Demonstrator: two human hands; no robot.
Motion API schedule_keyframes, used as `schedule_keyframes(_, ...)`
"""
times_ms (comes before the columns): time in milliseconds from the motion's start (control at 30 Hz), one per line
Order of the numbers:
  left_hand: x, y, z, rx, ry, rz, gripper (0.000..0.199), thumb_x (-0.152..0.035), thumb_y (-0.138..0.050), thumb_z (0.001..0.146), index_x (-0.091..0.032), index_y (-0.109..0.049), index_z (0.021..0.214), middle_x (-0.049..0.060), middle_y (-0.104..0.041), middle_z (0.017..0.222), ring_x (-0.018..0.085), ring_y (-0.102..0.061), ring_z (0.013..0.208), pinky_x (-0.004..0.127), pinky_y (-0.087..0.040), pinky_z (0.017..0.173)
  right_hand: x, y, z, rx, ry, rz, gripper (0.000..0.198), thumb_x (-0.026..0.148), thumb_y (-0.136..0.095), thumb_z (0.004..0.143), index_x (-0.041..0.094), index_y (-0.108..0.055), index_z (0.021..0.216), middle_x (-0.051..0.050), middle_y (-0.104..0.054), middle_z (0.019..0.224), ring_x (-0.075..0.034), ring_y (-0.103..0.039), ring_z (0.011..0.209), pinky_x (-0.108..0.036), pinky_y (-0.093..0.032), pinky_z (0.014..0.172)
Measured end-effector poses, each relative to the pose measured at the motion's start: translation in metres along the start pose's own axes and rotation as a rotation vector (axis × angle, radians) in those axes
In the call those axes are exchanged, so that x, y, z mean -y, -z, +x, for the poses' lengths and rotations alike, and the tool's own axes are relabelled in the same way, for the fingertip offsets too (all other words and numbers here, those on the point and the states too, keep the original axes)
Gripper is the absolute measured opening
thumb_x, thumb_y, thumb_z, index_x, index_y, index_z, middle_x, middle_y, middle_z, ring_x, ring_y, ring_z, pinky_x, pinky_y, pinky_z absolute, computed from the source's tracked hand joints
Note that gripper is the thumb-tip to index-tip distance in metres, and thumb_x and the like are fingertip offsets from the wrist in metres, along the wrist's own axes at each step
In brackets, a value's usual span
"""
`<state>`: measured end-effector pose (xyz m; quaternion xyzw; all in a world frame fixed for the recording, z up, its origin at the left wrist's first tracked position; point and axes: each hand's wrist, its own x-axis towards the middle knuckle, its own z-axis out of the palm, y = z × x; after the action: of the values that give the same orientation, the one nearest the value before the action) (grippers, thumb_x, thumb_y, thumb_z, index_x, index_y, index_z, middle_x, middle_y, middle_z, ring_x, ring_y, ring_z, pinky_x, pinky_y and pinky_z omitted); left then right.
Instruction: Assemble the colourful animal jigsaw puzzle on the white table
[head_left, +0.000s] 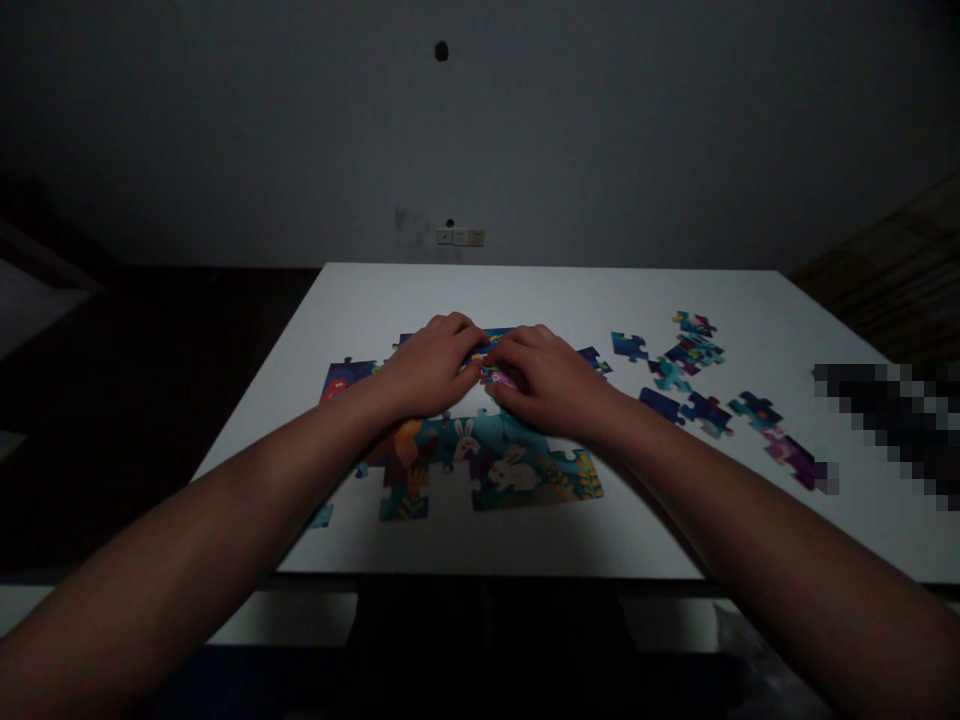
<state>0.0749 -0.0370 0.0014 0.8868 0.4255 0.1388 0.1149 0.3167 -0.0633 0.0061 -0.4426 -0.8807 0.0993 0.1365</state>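
A partly joined jigsaw puzzle [517,475] lies flat on the white table, with two white rabbits and orange leaves along its near edge. My left hand [439,365] reaches over its middle, fingers bent and thumb close to the fingertips. My right hand [544,380] meets it from the other side, its fingers and thumb curled in. Between the fingertips of both hands shows a small pink and purple puzzle piece [497,376], mostly covered by them. A bare patch of table shows between this spot and the rabbit section.
Several loose puzzle pieces [705,410] are scattered on the right of the white table [540,295]. A dark pixelated shape [892,420] sits at the right edge. Beyond the table stands a grey wall with sockets [460,238].
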Motion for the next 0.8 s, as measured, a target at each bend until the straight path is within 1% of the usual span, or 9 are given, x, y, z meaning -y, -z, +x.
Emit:
schedule_keyframes(133, -0.0004, -0.0007, -0.0002, 0.007, -0.001, 0.007, 0.04, -0.035, -0.055, 0.115, -0.018, -0.077, 0.144, 0.021, -0.07, 0.151, 0.041, -0.065, 0.143, 0.063, -0.058, 0.125, -0.0018, -0.0015, 0.0, -0.017, 0.021, 0.009, 0.029, 0.036, -0.071, 0.114, 0.024, -0.082, 0.138, -0.016, -0.08, 0.135, -0.039, -0.069, 0.128, -0.053, -0.054, 0.112)
schedule_keyframes(233, 0.0003, -0.0011, -0.0003, -0.001, -0.008, 0.006, 0.039, -0.035, -0.056, 0.115, -0.02, -0.077, 0.144, 0.021, -0.07, 0.152, 0.04, -0.065, 0.144, 0.062, -0.058, 0.125, -0.0022, -0.0017, -0.0001, -0.02, 0.017, 0.01, 0.029, 0.036, -0.072, 0.114, 0.025, -0.083, 0.137, -0.016, -0.08, 0.133, -0.038, -0.068, 0.128, -0.052, -0.054, 0.111)
schedule_keyframes(333, 0.0015, -0.0015, -0.0002, -0.008, -0.015, 0.009, 0.038, -0.036, -0.056, 0.115, -0.022, -0.077, 0.143, 0.019, -0.071, 0.151, 0.039, -0.065, 0.144, 0.061, -0.057, 0.126, -0.0012, -0.0011, -0.0003, -0.018, 0.008, 0.015, 0.028, 0.036, -0.074, 0.113, 0.024, -0.083, 0.137, -0.017, -0.08, 0.134, -0.039, -0.069, 0.13, -0.053, -0.054, 0.113)
schedule_keyframes(533, 0.0015, -0.0016, 0.0005, -0.002, -0.016, 0.004, 0.04, -0.034, -0.055, 0.115, -0.018, -0.076, 0.145, 0.022, -0.071, 0.152, 0.041, -0.064, 0.144, 0.064, -0.057, 0.126, 0.0003, 0.0001, -0.0003, -0.007, 0.008, 0.005, 0.033, 0.035, -0.072, 0.113, 0.021, -0.084, 0.14, -0.019, -0.08, 0.137, -0.041, -0.07, 0.132, -0.055, -0.055, 0.115)
schedule_keyframes(700, 0.001, -0.0015, 0.0003, 0.0, -0.006, 0.004, 0.039, -0.034, -0.057, 0.115, -0.02, -0.077, 0.145, 0.021, -0.07, 0.152, 0.041, -0.064, 0.144, 0.063, -0.057, 0.125, -0.0021, -0.0014, 0.0, -0.022, 0.017, 0.017, 0.028, 0.034, -0.075, 0.112, 0.026, -0.084, 0.137, -0.016, -0.081, 0.134, -0.04, -0.069, 0.129, -0.056, -0.056, 0.112)
schedule_keyframes(800, 0.001, -0.0014, -0.0002, -0.002, -0.004, 0.005, 0.039, -0.034, -0.057, 0.115, -0.02, -0.077, 0.145, 0.021, -0.07, 0.151, 0.04, -0.065, 0.143, 0.063, -0.058, 0.125, -0.0026, -0.0021, -0.0004, -0.022, 0.023, 0.019, 0.028, 0.035, -0.073, 0.113, 0.026, -0.083, 0.138, -0.016, -0.08, 0.135, -0.039, -0.069, 0.128, -0.054, -0.054, 0.112)
